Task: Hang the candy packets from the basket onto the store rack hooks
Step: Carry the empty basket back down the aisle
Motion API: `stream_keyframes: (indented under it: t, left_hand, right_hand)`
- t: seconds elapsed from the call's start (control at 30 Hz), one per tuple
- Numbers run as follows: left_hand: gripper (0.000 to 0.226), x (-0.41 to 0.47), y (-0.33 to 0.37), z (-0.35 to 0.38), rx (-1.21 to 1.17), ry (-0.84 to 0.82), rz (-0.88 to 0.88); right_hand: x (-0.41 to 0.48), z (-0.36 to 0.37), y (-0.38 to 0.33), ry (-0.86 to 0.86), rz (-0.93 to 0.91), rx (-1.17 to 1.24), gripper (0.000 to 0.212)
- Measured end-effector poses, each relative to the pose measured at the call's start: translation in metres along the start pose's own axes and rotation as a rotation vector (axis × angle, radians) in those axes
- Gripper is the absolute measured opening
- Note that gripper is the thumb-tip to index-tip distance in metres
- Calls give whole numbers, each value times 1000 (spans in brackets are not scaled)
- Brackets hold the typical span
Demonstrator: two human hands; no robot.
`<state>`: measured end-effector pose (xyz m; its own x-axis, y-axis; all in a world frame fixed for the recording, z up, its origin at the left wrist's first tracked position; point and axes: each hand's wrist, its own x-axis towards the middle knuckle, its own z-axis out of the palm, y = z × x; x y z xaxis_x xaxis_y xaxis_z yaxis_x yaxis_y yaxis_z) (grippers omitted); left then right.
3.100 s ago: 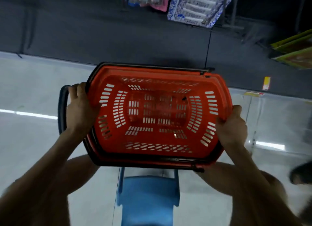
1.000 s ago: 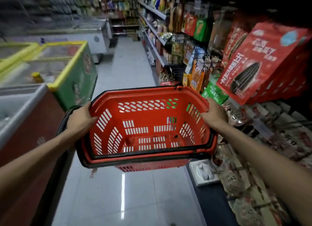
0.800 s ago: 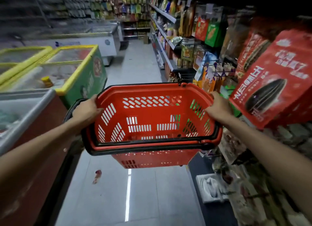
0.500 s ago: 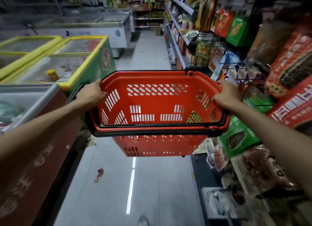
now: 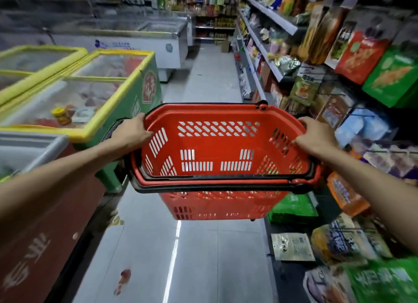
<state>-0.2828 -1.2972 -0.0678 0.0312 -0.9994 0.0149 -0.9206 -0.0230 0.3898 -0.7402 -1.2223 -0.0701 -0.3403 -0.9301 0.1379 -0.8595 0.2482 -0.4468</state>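
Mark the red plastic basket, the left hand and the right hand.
red plastic basket point(image 5: 217, 144): head view, inner far wall.
left hand point(image 5: 133, 133): head view, back of hand.
right hand point(image 5: 315, 137): head view, back of hand.

basket point(image 5: 217, 144) | red, slotted, held level | seemingly empty

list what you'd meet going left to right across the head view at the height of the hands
yellow-rimmed freezer → left hand → red basket → right hand → rack of hanging packets
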Motion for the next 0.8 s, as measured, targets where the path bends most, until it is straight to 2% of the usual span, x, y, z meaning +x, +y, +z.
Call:
stream_keyframes:
  t: [0.3,0.43,0.53,0.8]
  left_hand:
    - [50,190,30,19,-13,-17,-34]
    - [39,283,56,38,-7,-55,-75]
    - [43,351,80,47,0,-104,-97]
    - [49,515,113,63,1,-85,-115]
  right_hand:
    - [198,49,-11,-4,69,-36,52]
    - [295,78,-6,20,52,-10,58]
    - [367,94,-1,13,34,16,62]
    - [536,116,-15,-6,-9,26,59]
